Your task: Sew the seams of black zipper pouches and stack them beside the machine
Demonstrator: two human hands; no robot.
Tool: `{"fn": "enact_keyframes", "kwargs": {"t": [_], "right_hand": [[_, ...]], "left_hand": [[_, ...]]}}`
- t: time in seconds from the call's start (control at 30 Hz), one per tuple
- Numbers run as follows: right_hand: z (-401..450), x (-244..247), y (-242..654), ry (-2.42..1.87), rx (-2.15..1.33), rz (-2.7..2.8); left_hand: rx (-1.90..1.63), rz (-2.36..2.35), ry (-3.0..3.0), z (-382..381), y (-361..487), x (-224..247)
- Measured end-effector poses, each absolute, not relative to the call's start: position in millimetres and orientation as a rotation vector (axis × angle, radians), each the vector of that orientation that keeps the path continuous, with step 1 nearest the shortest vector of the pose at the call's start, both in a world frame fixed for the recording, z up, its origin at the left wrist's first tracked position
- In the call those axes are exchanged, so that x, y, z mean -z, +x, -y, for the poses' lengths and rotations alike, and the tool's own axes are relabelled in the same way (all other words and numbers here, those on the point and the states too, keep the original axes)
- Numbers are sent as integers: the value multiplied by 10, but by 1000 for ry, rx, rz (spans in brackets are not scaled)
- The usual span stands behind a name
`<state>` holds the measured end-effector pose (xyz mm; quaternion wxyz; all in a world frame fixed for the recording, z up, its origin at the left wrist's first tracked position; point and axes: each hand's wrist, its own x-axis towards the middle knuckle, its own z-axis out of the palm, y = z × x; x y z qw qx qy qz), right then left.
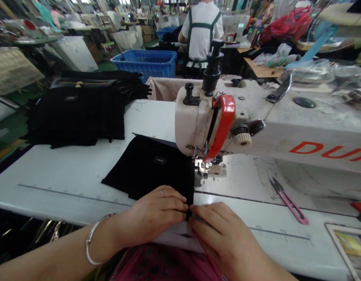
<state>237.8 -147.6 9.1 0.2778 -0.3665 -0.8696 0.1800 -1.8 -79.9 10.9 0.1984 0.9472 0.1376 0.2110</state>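
Note:
A black fabric panel (157, 175) with a small dark label lies flat on the white sewing table, its right edge running under the presser foot (202, 166) of the sewing machine (195, 121). At the panel's near corner, close to the table's front edge, my left hand (160, 210) rests with fingers closed together on the fabric. Just right of it, my right hand (220, 230) pinches the same corner between thumb and fingers. The fingertips of both hands almost meet there. What lies beneath my left palm is hidden.
Stacked black fabric pieces (78, 113), the top one zipped, sit at the table's left back. Pink thread snips (290, 203) lie right of the needle area. Behind the table stands a blue basket (148, 62), near a person (200, 31) in a white shirt. Ruler markings line the front edge.

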Motion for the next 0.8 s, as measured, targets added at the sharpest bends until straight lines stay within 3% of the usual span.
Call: {"fn": "enact_keyframes", "kwargs": {"t": [0.8], "right_hand": [[833,-47,2444,-1094,-271,2373]], "left_hand": [[-606,-387,2888,-51,170,-67]]}}
